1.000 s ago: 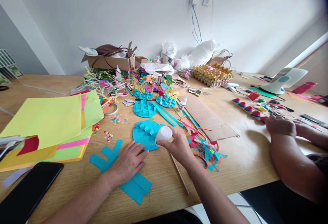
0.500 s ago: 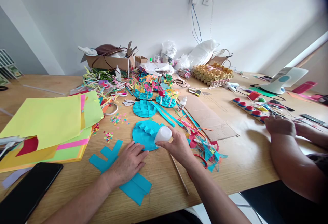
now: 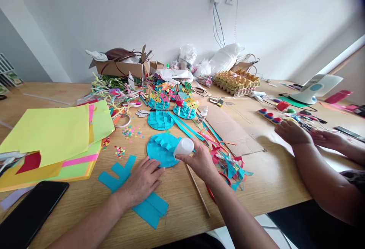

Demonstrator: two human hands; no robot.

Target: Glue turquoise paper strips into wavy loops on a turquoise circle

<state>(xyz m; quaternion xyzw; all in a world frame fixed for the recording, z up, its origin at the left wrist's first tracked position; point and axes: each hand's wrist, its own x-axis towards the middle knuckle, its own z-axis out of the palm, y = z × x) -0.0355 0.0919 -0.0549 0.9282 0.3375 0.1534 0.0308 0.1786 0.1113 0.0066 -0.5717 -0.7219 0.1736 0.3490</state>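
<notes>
My right hand (image 3: 200, 162) is closed round a white glue bottle (image 3: 184, 147), tipped with its base toward me over the right side of a blue paper disc (image 3: 162, 157). The bottle's tip is hidden. A raised, wavy blue strip (image 3: 164, 141) stands on the disc. My left hand (image 3: 144, 178) lies flat, its fingertips at the disc's near left edge and its palm over cut blue paper strips (image 3: 152, 211). Beyond is another blue disc (image 3: 160, 121) with strips across it. A wooden stick (image 3: 199, 194) and red-handled scissors (image 3: 209, 192) lie by my right forearm.
Stacked coloured paper (image 3: 54, 131) and a black phone (image 3: 32, 211) lie left. Cardboard (image 3: 232, 127) and paper scraps (image 3: 230, 165) are on the right, near another person's hands (image 3: 295, 133). Behind stand decorated blue discs (image 3: 184, 111), a second bottle (image 3: 202, 114) and egg trays (image 3: 236, 81).
My right hand and the glue bottle have shifted slightly right over the disc. My left hand stays put. The other person's hands have moved left along the row of red and blue pieces.
</notes>
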